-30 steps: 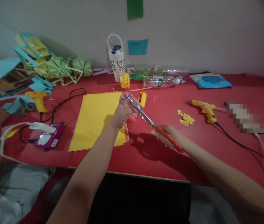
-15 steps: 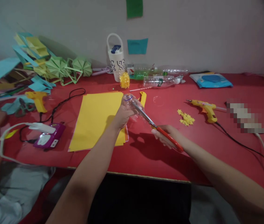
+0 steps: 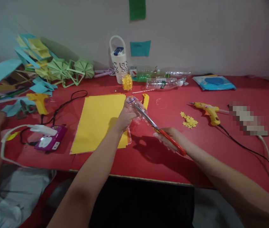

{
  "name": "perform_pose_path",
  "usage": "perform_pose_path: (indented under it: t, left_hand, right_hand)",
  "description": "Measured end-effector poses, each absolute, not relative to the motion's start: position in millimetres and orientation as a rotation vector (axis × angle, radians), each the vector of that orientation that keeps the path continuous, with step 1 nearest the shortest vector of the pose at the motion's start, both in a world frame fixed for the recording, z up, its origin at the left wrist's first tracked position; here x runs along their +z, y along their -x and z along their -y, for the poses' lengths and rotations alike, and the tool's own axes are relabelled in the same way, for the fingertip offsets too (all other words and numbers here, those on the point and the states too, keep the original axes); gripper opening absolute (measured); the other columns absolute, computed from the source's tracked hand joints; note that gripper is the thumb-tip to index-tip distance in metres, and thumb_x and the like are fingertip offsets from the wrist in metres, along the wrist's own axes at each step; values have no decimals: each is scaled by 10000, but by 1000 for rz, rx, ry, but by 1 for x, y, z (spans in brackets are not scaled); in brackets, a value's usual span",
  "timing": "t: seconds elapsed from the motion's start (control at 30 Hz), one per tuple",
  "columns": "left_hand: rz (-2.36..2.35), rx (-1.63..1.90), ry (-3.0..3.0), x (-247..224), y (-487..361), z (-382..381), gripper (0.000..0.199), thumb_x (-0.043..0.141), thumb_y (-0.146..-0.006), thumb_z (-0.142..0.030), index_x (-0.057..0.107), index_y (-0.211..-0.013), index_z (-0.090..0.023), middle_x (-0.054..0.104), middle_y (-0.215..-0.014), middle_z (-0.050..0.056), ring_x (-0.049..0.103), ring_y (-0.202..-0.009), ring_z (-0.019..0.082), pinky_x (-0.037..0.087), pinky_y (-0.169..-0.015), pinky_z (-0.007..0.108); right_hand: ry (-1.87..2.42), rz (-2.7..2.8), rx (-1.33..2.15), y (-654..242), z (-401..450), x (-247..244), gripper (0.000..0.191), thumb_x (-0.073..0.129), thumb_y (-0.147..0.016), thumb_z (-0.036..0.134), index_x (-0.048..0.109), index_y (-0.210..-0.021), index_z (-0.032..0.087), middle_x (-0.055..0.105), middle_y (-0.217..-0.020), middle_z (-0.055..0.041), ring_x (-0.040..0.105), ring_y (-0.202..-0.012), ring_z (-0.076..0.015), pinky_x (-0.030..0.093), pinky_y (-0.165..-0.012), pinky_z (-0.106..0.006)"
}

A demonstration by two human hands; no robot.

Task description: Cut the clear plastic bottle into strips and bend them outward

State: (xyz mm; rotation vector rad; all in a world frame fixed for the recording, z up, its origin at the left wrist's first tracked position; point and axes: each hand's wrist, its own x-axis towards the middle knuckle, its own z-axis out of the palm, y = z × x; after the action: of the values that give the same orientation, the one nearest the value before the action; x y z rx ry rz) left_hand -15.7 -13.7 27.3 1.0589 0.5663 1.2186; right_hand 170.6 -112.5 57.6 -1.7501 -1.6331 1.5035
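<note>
scissors (image 3: 173, 142) sit in the right hand (image 3: 177, 135), fingers curled round red handles; toward ten o'clock, the left hand (image 3: 124, 118) grips a clear plastic bottle (image 3: 134, 104) (purple at its mouth).

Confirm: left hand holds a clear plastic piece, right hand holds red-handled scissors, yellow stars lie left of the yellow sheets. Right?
One slip: the yellow stars lie right of the yellow sheets, as the head view shows. The left hand does hold the clear plastic piece, and the right hand the red-handled scissors.
</note>
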Motion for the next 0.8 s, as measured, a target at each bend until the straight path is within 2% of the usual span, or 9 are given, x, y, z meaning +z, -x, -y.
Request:
perform_pose_path:
  t: [0.23,0.47,0.67,0.8]
  left_hand:
    - [-529,1212,-1081,27,14,14,545,810,-538,-82,474,-935,-245,652,-812,-70,657,-764,115,502,-728,282]
    - [-538,1212,-1052,28,13,16,539,783,-533,-27,468,-915,-239,659,-814,-66,660,-765,122,511,-766,307]
    - [-580,1214,-1029,27,13,15,515,735,-570,12,472,-935,-238,651,-822,-56,670,-889,157,495,-863,352]
    - [-583,1226,-1021,28,12,16,506,730,-576,27,468,-922,-234,646,-806,-58,675,-890,150,496,-867,334]
  right_hand:
    - [1639,1569,1590,-171,112,60,538,627,-697,714,461,-613,210,384,-386,94,366,-300,-52,309,-349,-211]
    - [1714,1615,1533,-173,111,55,518,604,-736,695,456,-608,215,387,-387,86,377,-298,-62,325,-341,-217]
    - [1771,1615,1476,-171,111,53,483,654,-730,638,444,-603,222,392,-403,87,385,-306,-66,303,-317,-213]
    - [1791,1614,1461,-171,112,52,463,658,-745,605,443,-599,222,397,-411,84,394,-303,-68,313,-320,-218]
